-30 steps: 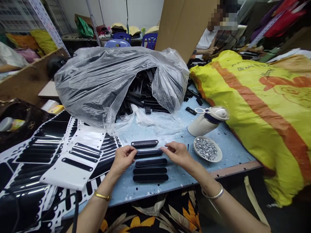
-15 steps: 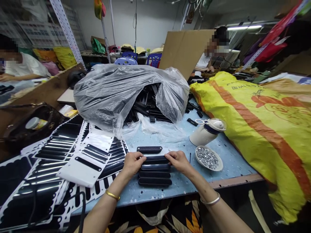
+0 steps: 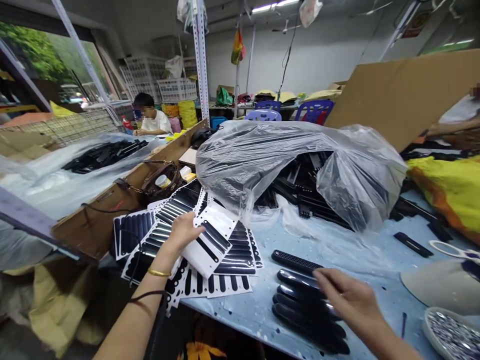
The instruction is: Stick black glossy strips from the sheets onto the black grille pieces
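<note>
My open left hand (image 3: 183, 233) could snag overlapping sheets (image 3: 222, 214) left of the black strips (image 3: 298, 306); my right hand (image 3: 354, 298), grip unclear, could brush those strips askew.

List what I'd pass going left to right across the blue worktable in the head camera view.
Sheets with black strips → black latticed piece → right hand → bowl of small metal parts.
</note>
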Demonstrator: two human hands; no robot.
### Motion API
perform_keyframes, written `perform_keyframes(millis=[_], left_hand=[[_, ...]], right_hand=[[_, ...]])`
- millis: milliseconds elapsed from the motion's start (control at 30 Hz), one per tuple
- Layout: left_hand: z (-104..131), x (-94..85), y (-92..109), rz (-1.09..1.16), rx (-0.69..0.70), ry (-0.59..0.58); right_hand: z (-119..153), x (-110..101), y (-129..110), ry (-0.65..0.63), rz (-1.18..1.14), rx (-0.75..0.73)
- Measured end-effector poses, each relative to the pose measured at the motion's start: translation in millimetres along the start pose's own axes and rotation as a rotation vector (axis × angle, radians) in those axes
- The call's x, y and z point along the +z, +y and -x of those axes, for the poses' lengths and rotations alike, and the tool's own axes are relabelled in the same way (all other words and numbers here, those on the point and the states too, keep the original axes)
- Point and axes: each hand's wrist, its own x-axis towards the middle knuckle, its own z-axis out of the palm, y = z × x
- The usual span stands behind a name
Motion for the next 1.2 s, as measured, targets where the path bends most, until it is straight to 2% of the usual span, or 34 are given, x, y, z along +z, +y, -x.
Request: perform_keyframes(millis=[33,100,200,333,467,633,733,800,867,967,1100,1200], left_hand=[[-1,-1.7,-8,0.008,-0.013,-0.007],[4,2.7,-19,0.051,-0.030,-0.017],[14,16.4,-25,0.185,-0.070,0.007],[24,27.7,-28,0.470,-0.159,0.033],[42,29.8,-28,0.821,-0.220,-0.003],[70,30.5,-14,1.193,-0.262,-0.071],[79,35.5,-3,1.356,-0.289,-0.103],[81,39.0,1,1.332,-0.282,-0.101],[81,40.7,1,1.217,-0.230,-0.072],[80,39.4,-3,1.007,-0.126,0.026],[80,37.2,-7,0.833,-0.025,0.173],[80,39.0,-5,0.874,-0.022,0.154]], right_hand=[[-2,10,-20,-0.100,-0.065,-0.113],[-5,33,-57,-0.184,-0.142,-0.276],[-11,72,-95,-0.288,-0.170,-0.368],[-24,118,-113,-0.328,-0.131,-0.346],[-31,148,-115,-0.293,-0.141,-0.287],[-24,161,-117,-0.275,-0.189,-0.212],[-21,164,-116,-0.275,-0.198,-0.186],[-19,167,-114,-0.272,-0.196,-0.175],[-18,169,-111,-0.258,-0.198,-0.170],[-16,172,-107,-0.238,-0.216,-0.164],[-15,173,-112,-0.229,-0.276,-0.196],[-17,172,-120,-0.167,-0.319,-0.253]])
